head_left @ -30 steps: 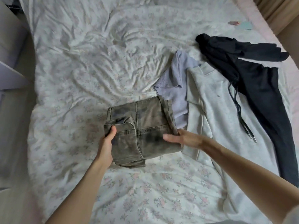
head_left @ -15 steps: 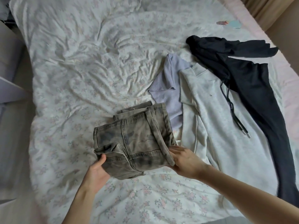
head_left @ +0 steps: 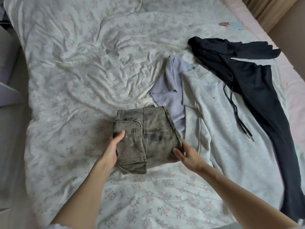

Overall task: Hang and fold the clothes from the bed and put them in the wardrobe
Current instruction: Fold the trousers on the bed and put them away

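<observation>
Here your left hand (head_left: 110,150) grips the left edge of the folded grey-green jeans (head_left: 145,139), thumb on top, while your right hand (head_left: 188,154) clasps their right edge, fingers curled under. The jeans sit on the floral bedsheet (head_left: 82,71), just beside a lilac top (head_left: 171,90), a pale grey sweatshirt (head_left: 222,121) and black drawstring trousers (head_left: 257,83).
</observation>
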